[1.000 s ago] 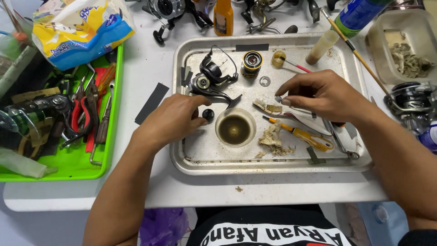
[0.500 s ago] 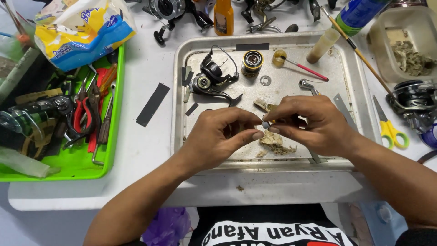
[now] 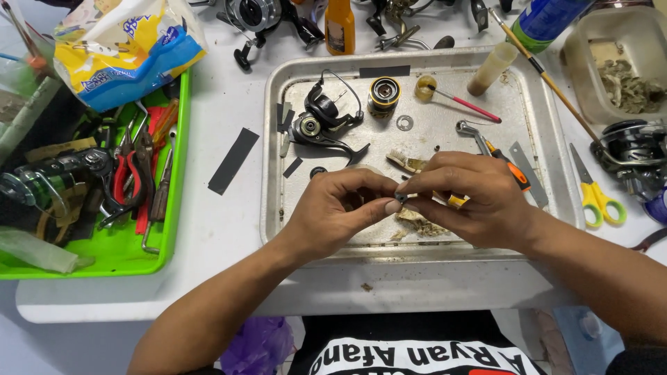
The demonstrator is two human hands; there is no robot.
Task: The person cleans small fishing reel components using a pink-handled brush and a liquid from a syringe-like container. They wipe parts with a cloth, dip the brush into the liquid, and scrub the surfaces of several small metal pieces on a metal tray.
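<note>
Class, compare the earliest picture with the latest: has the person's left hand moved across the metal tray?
Yes. The left hand has shifted to the picture's right and slightly nearer the person, away from the black reel body on the metal tray, meeting the right hand around a small dark part.

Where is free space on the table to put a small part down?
The white table strip between the green plastic tray and the metal tray is bare below the black tape strip. The metal tray's upper right, near the flat washer, has small gaps. The green tray is crowded with tools.
</note>
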